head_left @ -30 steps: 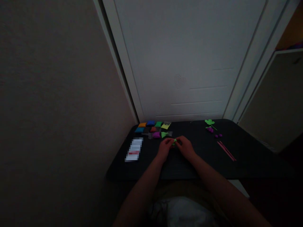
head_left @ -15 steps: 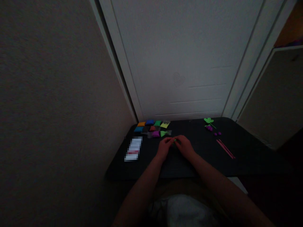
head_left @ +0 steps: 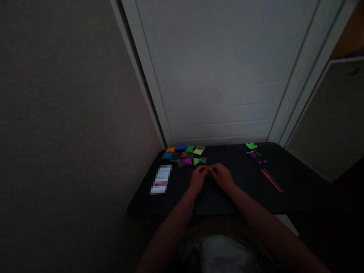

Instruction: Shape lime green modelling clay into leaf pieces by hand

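Note:
My left hand (head_left: pixel 199 177) and my right hand (head_left: pixel 223 176) meet over the middle of the dark table, fingertips together. Between them shows a small piece of light green clay (head_left: pixel 211 169), mostly covered by the fingers; its shape is too small to make out. Both hands are closed on it. Just beyond my left hand lie an opened packet of light green clay (head_left: pixel 198 161) and a packet of purple clay (head_left: pixel 187 162).
More coloured clay packets (head_left: pixel 181 147) lie at the back left, above a blurred white sheet (head_left: pixel 161 180). On the right are a green flower-like shape (head_left: pixel 251 145), purple clay pieces (head_left: pixel 251 155) and pink sticks (head_left: pixel 272 180). A white door stands behind the table (head_left: pixel 241 204).
Both hands stay at nearly the same spot with the green piece between the fingertips. The whole view has shifted very slightly; the things on the table have not moved.

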`<state>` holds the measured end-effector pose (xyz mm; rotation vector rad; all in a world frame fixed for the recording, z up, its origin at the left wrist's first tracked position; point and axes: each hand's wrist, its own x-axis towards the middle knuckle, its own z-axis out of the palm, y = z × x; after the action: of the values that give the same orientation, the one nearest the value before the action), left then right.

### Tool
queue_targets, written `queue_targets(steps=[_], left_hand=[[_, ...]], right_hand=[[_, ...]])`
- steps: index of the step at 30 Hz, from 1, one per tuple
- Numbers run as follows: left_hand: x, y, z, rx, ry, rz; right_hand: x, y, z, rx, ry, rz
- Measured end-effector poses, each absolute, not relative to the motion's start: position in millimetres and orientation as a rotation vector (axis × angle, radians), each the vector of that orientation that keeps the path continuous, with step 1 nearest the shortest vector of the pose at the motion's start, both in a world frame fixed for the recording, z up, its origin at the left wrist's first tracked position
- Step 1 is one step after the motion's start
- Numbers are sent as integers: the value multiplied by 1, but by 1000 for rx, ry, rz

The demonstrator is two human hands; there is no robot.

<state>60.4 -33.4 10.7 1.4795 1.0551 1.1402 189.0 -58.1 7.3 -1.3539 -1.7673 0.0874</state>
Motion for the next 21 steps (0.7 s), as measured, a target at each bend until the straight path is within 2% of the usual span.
queue_targets(steps=[11, 21], left_hand=[[57, -35, 5, 1862, 1226, 1254], [58, -36, 7, 1959, 1443, 1192]], right_hand=[[187, -59, 7, -1288, -1733, 206], [187, -58, 6, -1275, -1758, 250]])
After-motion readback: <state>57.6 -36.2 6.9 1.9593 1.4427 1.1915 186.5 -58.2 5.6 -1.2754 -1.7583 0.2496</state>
